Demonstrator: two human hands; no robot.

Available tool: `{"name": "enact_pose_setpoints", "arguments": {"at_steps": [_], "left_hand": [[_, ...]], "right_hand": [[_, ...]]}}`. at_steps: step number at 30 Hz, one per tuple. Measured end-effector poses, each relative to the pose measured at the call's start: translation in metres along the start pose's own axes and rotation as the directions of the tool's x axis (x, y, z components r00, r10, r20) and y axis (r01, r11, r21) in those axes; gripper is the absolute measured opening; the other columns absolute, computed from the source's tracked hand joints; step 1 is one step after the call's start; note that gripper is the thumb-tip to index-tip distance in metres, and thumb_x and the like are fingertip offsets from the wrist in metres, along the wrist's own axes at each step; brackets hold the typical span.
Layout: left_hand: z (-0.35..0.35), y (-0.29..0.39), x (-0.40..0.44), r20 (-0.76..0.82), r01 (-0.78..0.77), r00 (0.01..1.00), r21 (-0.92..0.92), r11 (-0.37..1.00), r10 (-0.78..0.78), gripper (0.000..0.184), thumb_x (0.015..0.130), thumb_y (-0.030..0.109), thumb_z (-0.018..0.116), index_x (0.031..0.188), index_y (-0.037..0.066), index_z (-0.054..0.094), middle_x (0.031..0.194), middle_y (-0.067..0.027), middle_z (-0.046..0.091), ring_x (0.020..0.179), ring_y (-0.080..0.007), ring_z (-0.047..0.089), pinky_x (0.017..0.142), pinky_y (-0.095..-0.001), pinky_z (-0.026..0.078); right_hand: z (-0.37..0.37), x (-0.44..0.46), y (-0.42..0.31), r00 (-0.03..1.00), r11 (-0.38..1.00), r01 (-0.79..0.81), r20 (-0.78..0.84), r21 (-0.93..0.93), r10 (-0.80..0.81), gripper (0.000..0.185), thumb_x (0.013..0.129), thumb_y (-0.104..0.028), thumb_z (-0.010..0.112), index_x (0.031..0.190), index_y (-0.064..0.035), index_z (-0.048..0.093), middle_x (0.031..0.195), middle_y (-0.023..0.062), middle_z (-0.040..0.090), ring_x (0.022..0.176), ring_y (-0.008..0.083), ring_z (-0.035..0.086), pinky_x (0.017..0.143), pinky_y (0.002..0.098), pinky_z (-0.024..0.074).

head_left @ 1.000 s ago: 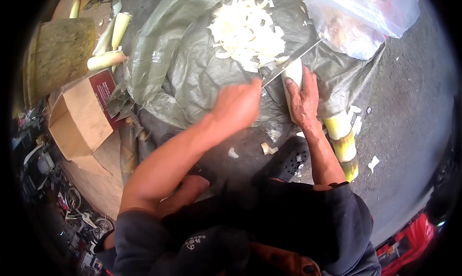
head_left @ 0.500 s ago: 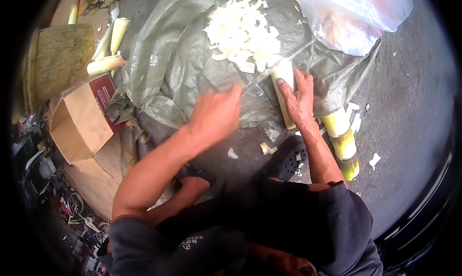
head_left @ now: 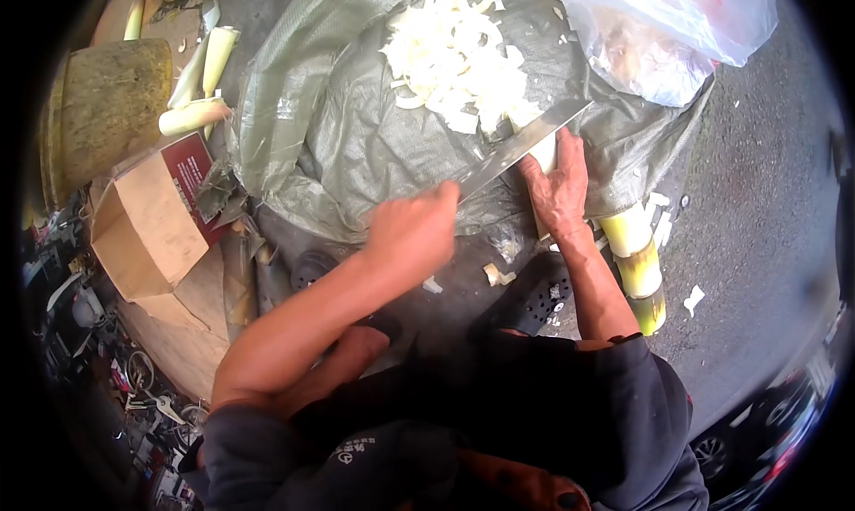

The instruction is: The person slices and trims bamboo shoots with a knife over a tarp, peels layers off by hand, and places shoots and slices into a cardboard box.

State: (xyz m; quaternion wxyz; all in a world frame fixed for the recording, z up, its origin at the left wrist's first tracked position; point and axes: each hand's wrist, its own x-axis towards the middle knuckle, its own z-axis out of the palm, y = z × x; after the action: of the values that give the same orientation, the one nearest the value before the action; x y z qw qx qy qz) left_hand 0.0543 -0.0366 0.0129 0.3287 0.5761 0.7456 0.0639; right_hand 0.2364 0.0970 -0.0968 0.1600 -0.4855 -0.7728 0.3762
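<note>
My left hand (head_left: 414,226) is closed around the handle of a long flat-bladed knife (head_left: 506,158), whose blade slants up to the right. The blade lies across the upper end of a pale peeled bamboo shoot (head_left: 545,153). My right hand (head_left: 561,186) grips that shoot from the right, thumb on its left side, and hides much of it. Just beyond the blade, a heap of white slices and rings (head_left: 454,57) is spread on a grey-green woven plastic sheet (head_left: 334,177).
Yellow-green shoot pieces (head_left: 639,271) lie right of my forearm. A clear plastic bag (head_left: 663,44) sits at upper right. At left are an open cardboard box (head_left: 151,231), a stained yellowish container (head_left: 116,110) and more pale shoots (head_left: 218,59). Scraps dot the ground near my shoe (head_left: 534,297).
The knife in my left hand has come down and right, its blade now sharper and lying over the shoot's end. My right hand stays on the shoot. The view has shifted slightly.
</note>
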Motion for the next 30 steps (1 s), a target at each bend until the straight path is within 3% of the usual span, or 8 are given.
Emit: {"name": "enact_pose_setpoints", "arguments": {"at_steps": [2, 11, 17, 19, 21, 24, 27, 30], "left_hand": [[0.011, 0.007, 0.018, -0.077, -0.041, 0.996, -0.026, 0.999, 0.039, 0.013, 0.085, 0.002, 0.058, 0.097, -0.001, 0.054, 0.076, -0.0211, 0.069, 0.066, -0.0415, 0.068, 0.058, -0.0513, 0.053], [0.013, 0.018, 0.085, -0.026, -0.018, 0.999, 0.039, 0.999, 0.019, 0.016, 0.083, 0.001, 0.056, 0.098, -0.003, 0.057, 0.073, -0.0236, 0.069, 0.071, -0.0422, 0.070, 0.063, -0.0536, 0.054], [-0.017, -0.010, 0.090, 0.033, -0.053, 0.998, 0.071, 0.996, 0.050, 0.018, 0.089, 0.008, 0.056, 0.105, 0.001, 0.060, 0.078, -0.0220, 0.069, 0.076, -0.0429, 0.068, 0.070, -0.0529, 0.052], [-0.021, -0.015, 0.074, -0.028, -0.113, 0.993, 0.090, 0.990, 0.116, 0.016, 0.090, 0.008, 0.056, 0.104, 0.001, 0.058, 0.076, -0.0218, 0.067, 0.071, -0.0439, 0.066, 0.066, -0.0536, 0.051], [-0.022, -0.003, 0.046, 0.000, -0.038, 0.999, 0.098, 0.994, 0.039, 0.014, 0.089, 0.007, 0.056, 0.102, 0.001, 0.056, 0.077, -0.0215, 0.067, 0.070, -0.0436, 0.066, 0.064, -0.0540, 0.050], [-0.020, 0.002, 0.009, -0.025, -0.002, 1.000, 0.074, 0.997, 0.004, 0.013, 0.089, 0.006, 0.058, 0.100, 0.001, 0.054, 0.079, -0.0211, 0.068, 0.069, -0.0437, 0.066, 0.062, -0.0545, 0.050], [-0.012, -0.002, -0.014, -0.024, 0.006, 1.000, 0.047, 0.999, -0.005, 0.013, 0.088, 0.005, 0.059, 0.098, 0.001, 0.053, 0.081, -0.0208, 0.068, 0.068, -0.0439, 0.066, 0.060, -0.0544, 0.050], [-0.009, -0.005, -0.021, -0.015, 0.007, 1.000, 0.040, 0.999, -0.006, 0.014, 0.087, 0.005, 0.061, 0.098, 0.001, 0.053, 0.082, -0.0205, 0.069, 0.067, -0.0444, 0.065, 0.059, -0.0543, 0.051]], "right_hand": [[0.002, 0.001, 0.004, 0.999, 0.999, 0.040, -0.011, -0.017, -0.040, 0.069, 0.082, -0.029, 0.080, 0.136, 0.0025, 0.051, 0.113, 0.0194, 0.058, 0.105, 0.0384, 0.058, 0.091, 0.0455, 0.0485], [-0.005, 0.000, -0.002, 0.999, 0.994, 0.024, -0.022, -0.107, -0.026, 0.065, 0.087, -0.030, 0.076, 0.137, 0.0024, 0.051, 0.117, 0.0203, 0.056, 0.111, 0.0381, 0.056, 0.096, 0.0450, 0.0469], [-0.017, 0.000, -0.007, 0.979, 0.907, -0.204, 0.068, 0.368, 0.193, 0.059, 0.095, -0.026, 0.068, 0.142, 0.0027, 0.045, 0.126, 0.0244, 0.053, 0.118, 0.0412, 0.051, 0.104, 0.0461, 0.0420], [-0.009, -0.003, 0.000, 0.996, 0.983, -0.074, -0.030, 0.167, 0.080, 0.058, 0.096, -0.024, 0.067, 0.142, 0.0030, 0.044, 0.127, 0.0254, 0.052, 0.119, 0.0414, 0.051, 0.105, 0.0468, 0.0412], [-0.002, -0.008, -0.002, 0.994, 0.998, 0.040, -0.104, -0.042, -0.044, 0.061, 0.092, -0.023, 0.072, 0.139, 0.0037, 0.045, 0.126, 0.0260, 0.052, 0.119, 0.0407, 0.051, 0.104, 0.0469, 0.0415], [-0.006, -0.005, -0.014, 0.996, 0.994, -0.048, -0.074, -0.101, 0.041, 0.065, 0.085, -0.024, 0.078, 0.136, 0.0036, 0.047, 0.123, 0.0249, 0.053, 0.117, 0.0401, 0.052, 0.102, 0.0468, 0.0426], [-0.009, -0.004, -0.008, 0.997, 0.999, -0.040, -0.066, -0.009, 0.040, 0.069, 0.081, -0.024, 0.081, 0.134, 0.0035, 0.048, 0.119, 0.0234, 0.054, 0.115, 0.0400, 0.053, 0.100, 0.0469, 0.0437], [-0.008, -0.009, -0.007, 0.997, 0.997, -0.074, -0.018, -0.001, 0.074, 0.068, 0.083, -0.024, 0.079, 0.135, 0.0036, 0.047, 0.118, 0.0225, 0.054, 0.113, 0.0398, 0.054, 0.099, 0.0466, 0.0444]]}}
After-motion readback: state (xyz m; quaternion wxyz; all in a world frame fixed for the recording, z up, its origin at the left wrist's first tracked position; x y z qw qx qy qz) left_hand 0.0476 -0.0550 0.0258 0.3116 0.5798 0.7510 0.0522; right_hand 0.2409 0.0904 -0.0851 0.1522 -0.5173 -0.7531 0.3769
